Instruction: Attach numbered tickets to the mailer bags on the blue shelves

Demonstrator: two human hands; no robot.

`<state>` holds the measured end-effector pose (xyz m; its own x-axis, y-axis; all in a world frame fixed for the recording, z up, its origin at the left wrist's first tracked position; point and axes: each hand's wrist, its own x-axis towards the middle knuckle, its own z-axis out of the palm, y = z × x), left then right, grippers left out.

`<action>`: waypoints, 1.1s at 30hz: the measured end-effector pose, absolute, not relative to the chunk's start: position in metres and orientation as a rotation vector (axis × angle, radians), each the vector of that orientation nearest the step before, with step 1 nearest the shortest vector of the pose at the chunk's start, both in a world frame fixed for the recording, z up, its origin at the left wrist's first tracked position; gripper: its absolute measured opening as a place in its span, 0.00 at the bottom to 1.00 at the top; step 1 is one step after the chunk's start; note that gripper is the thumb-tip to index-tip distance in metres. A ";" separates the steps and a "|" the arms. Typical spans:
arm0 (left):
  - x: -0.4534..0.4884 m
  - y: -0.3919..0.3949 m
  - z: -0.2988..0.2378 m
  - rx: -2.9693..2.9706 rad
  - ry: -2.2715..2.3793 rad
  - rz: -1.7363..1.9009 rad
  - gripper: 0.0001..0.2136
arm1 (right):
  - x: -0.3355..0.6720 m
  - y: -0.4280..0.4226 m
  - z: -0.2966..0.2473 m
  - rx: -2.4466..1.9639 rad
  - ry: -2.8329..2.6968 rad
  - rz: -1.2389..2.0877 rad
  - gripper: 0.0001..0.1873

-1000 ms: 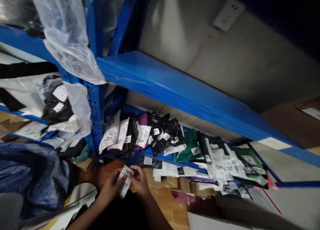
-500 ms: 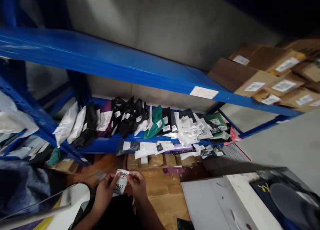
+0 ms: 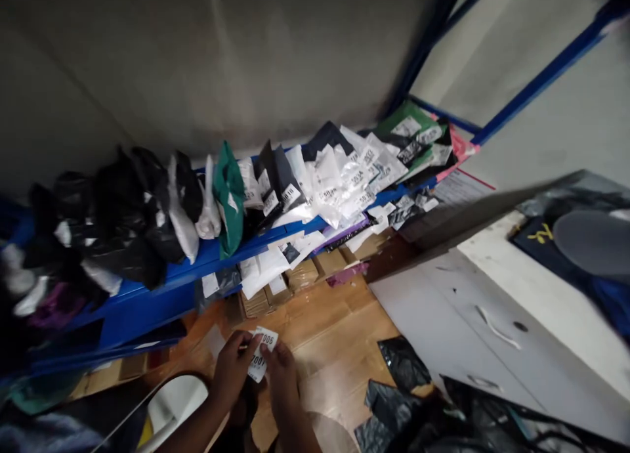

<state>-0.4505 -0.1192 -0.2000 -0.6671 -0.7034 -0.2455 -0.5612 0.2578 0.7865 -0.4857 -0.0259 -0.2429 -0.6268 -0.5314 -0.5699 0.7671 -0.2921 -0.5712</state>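
Head view: both hands pinch a numbered label strip.

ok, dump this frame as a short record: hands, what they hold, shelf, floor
left hand: pinches white numbered label at its left edge
right hand: pinches the same label from the right
grip: both shut on it
shelf: blue, low, lined with black, white and green mailer bags
under shelf: small cardboard boxes
floor, right: black plastic bags, white board
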 end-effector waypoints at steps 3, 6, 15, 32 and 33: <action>-0.491 -0.138 -0.234 0.964 -2.573 -1.290 0.21 | -0.496 -0.011 -0.276 0.580 1.210 -2.052 0.21; -0.536 -0.163 -0.263 0.826 -2.693 -1.061 0.12 | -0.500 0.005 -0.302 0.730 1.271 -2.075 0.21; -0.603 -0.211 -0.304 0.359 -2.998 -0.557 0.16 | -0.550 -0.030 -0.337 0.354 1.696 -2.093 0.19; -0.614 -0.249 -0.330 -0.017 -3.242 -0.296 0.20 | -0.656 -0.144 -0.375 0.231 2.206 -1.858 0.20; -0.615 -0.248 -0.330 -0.007 -3.253 -0.280 0.20 | -0.654 -0.143 -0.374 0.218 2.155 -1.885 0.21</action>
